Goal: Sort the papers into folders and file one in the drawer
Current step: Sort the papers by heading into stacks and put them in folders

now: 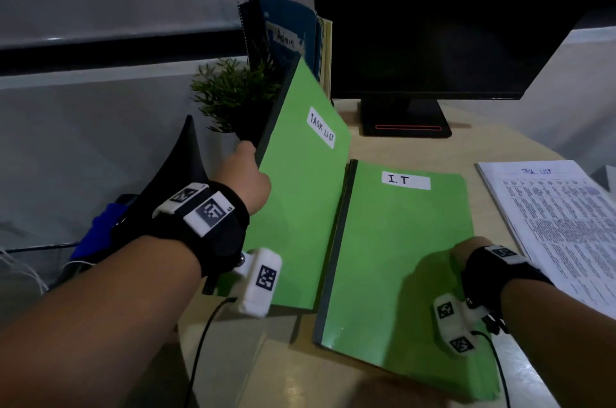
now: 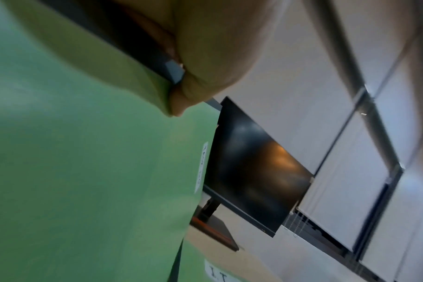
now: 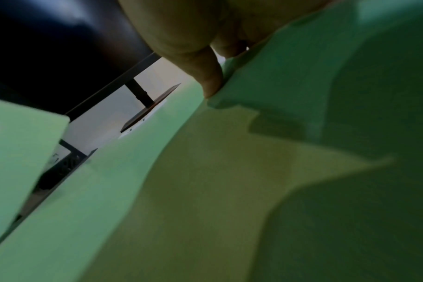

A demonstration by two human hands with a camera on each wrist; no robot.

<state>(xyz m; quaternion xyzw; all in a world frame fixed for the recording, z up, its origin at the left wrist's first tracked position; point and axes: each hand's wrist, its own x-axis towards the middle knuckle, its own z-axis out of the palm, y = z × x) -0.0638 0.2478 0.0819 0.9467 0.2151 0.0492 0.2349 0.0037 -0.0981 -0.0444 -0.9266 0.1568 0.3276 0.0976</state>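
Gripping the dark spine edge of the "TASK LIST" folder point(image 1: 300, 180), your left hand point(image 1: 248, 174) holds it tilted up off the worktop point(image 1: 466, 147). Your right hand point(image 1: 443, 271) pinches the near corner of the flat "I.T" folder point(image 1: 400, 257). The task-list papers point(image 1: 560, 221) lie just right of it.

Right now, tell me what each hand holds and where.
Left hand grips the TASK LIST folder by its dark spine edge. Right hand pinches the I.T folder cover's right edge.
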